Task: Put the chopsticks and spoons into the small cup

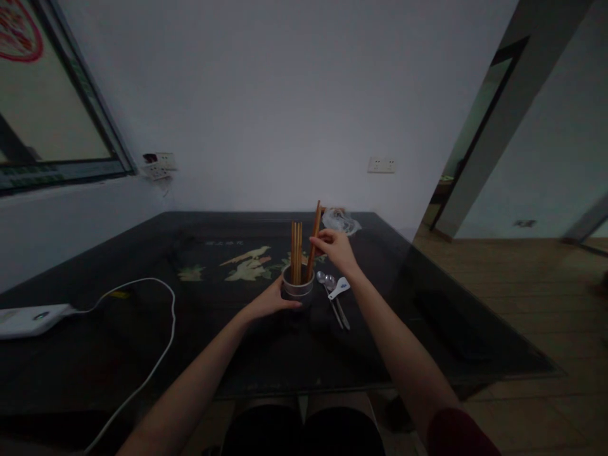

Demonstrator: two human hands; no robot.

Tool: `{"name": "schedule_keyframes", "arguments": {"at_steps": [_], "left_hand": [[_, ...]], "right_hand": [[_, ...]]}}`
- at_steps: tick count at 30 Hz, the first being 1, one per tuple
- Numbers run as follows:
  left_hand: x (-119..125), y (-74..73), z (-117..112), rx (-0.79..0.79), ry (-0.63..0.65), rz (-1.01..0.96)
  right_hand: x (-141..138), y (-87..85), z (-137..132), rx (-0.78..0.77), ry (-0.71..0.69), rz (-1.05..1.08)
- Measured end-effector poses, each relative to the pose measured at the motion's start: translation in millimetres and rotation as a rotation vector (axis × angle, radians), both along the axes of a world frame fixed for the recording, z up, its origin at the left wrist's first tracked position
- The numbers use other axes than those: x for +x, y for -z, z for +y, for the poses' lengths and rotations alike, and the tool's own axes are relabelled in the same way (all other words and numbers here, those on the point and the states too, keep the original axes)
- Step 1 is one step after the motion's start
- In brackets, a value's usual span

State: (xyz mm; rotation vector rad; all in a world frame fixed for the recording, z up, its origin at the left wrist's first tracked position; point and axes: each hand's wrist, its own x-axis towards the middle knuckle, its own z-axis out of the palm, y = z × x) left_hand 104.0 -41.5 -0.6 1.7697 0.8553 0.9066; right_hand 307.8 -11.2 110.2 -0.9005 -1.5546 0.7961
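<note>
A round metal cup (pixel 298 290) stands upright on the black table, and my left hand (pixel 272 300) is wrapped round its left and near side. Several wooden chopsticks (pixel 296 250) stand in the cup. Between the thumb and fingers of my right hand (pixel 334 246) are more chopsticks (pixel 315 237), tilted with their upper ends up and their lower ends inside the cup's right rim; how many is hard to tell. Just right of the cup lie metal spoons (pixel 329 282) and a white spoon (pixel 339 288) with a blue mark.
A clear plastic bag (pixel 341 221) lies at the table's back edge by the wall. At left is a white device (pixel 33 320) with a white cable (pixel 173 316) curving over the dark tabletop (pixel 228 354). Sockets (pixel 381 165) are on the wall. The table's right edge drops to the floor.
</note>
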Motion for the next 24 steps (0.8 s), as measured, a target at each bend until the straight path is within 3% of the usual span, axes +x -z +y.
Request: {"name": "schedule_keyframes", "arguments": {"at_steps": [8, 24], "left_hand": [[-0.7, -0.9, 1.6, -0.012, -0.001, -0.01], [2.9, 0.1, 0.2, 0.018, -0.035, -0.023]], "right_hand": [[-6.9, 22.3, 23.4, -0.147, 0.006, -0.175], [-6.9, 37.1, 28.8, -0.19, -0.055, -0.136]]}}
